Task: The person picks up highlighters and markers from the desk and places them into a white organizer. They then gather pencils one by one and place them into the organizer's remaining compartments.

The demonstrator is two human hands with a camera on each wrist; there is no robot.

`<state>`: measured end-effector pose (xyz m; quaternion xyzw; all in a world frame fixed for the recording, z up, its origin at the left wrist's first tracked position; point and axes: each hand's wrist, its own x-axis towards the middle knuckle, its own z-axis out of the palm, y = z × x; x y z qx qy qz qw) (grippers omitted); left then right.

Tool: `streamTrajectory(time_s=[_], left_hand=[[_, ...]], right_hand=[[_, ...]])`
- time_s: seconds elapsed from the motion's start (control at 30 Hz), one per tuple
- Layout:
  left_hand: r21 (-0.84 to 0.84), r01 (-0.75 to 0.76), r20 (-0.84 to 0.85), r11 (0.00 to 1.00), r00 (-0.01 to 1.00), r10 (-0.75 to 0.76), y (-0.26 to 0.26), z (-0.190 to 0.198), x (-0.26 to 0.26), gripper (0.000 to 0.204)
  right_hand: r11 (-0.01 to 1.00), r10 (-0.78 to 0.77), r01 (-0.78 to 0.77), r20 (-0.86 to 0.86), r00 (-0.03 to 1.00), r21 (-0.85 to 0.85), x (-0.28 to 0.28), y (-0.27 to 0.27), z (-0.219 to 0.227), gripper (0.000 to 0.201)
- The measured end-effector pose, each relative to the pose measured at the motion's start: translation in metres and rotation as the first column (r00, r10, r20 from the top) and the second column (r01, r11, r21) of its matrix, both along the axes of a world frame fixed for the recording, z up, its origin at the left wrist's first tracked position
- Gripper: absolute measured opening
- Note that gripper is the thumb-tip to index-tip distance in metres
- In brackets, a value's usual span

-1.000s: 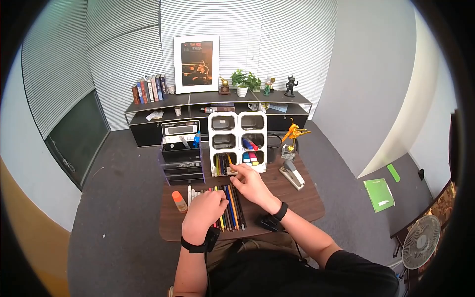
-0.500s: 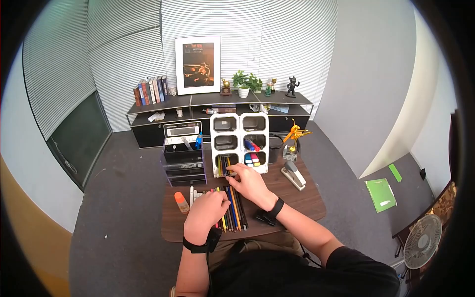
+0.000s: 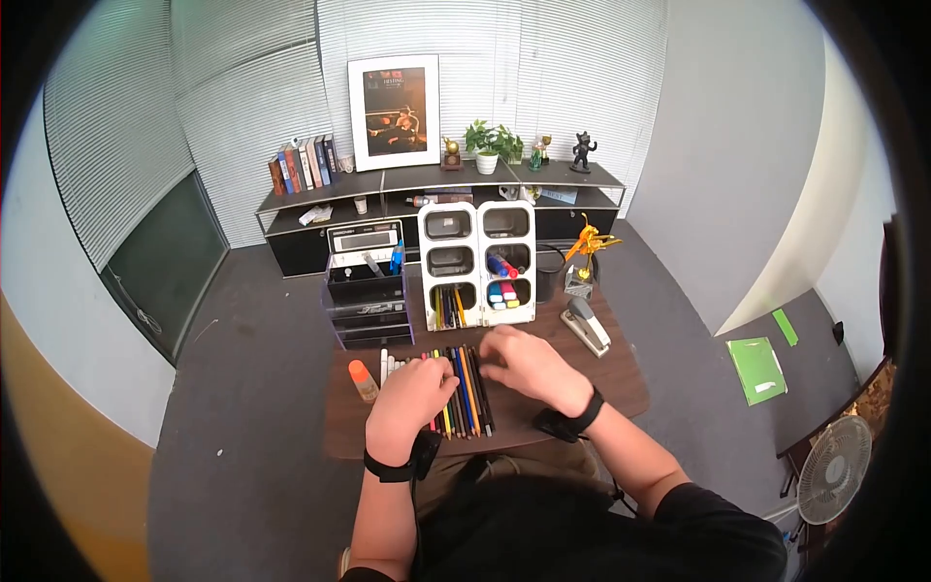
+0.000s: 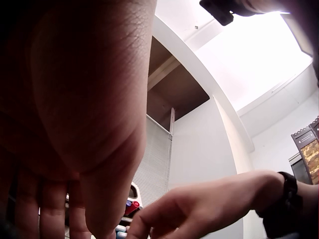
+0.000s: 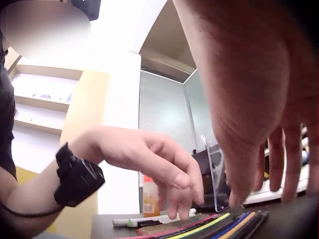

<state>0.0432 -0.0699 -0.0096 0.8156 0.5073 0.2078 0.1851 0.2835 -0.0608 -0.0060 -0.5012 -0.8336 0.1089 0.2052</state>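
Observation:
A row of colored pencils point(image 3: 468, 393) lies side by side on the brown desk. My left hand point(image 3: 411, 396) hovers low over the row's left part, fingers loosely bent and holding nothing; the right wrist view shows its fingertips just above the pencils. At the row's far right end is my right hand point(image 3: 535, 367), its fingers relaxed with nothing between them. Behind the hands stands a white six-compartment organizer point(image 3: 476, 254). Its bottom left compartment holds upright pencils point(image 3: 447, 307); blue and red markers point(image 3: 503, 267) and several highlighters point(image 3: 503, 295) fill the two lower right ones.
White markers point(image 3: 385, 363) lie left of the pencils, beside an orange-capped glue stick point(image 3: 363, 381). A clear drawer box point(image 3: 372, 320) stands behind them. To the right are a stapler point(image 3: 586, 327) and a gold figurine point(image 3: 588, 247) near the desk's edge.
My right hand has let go of a yellow-orange pencil in the bottom left compartment and drawn back toward the pencil row. The left hand stays over the row.

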Motion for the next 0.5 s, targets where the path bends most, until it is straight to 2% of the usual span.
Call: streamTrajectory(time_s=[0.03, 0.07, 0.1, 0.17, 0.23, 0.4, 0.5], left_hand=[[0.015, 0.001, 0.010, 1.000, 1.000, -0.001, 0.000, -0.001, 0.000, 0.026], [0.016, 0.001, 0.010, 1.000, 1.000, -0.001, -0.001, 0.000, 0.000, 0.026], [0.008, 0.002, 0.001, 1.000, 1.000, -0.002, 0.000, -0.001, 0.000, 0.026], [0.042, 0.013, -0.003, 0.999, 1.000, -0.013, 0.001, -0.003, 0.001, 0.027], [0.020, 0.021, -0.035, 1.000, 0.999, -0.020, -0.002, 0.000, 0.000, 0.027], [-0.089, 0.003, 0.004, 0.996, 1.000, -0.003, -0.002, 0.009, 0.001, 0.025], [-0.077, 0.010, 0.021, 0.997, 1.000, -0.008, 0.000, 0.005, 0.000, 0.026]], right_hand=[[0.993, 0.066, -0.061, 0.046, 0.997, -0.105, 0.006, -0.010, 0.005, 0.038], [0.971, 0.100, -0.081, 0.073, 0.992, -0.227, 0.009, -0.017, 0.005, 0.049], [0.969, 0.100, -0.083, 0.064, 0.993, -0.233, 0.007, -0.023, 0.008, 0.049], [0.924, 0.225, -0.161, 0.155, 0.962, -0.346, 0.006, -0.032, 0.013, 0.058], [0.915, 0.254, -0.203, 0.108, 0.961, -0.350, 0.004, -0.032, 0.002, 0.064], [0.924, 0.191, -0.093, 0.236, 0.953, -0.371, -0.003, -0.030, -0.002, 0.057], [0.938, 0.176, -0.090, 0.235, 0.956, -0.335, -0.001, -0.031, -0.008, 0.051]])
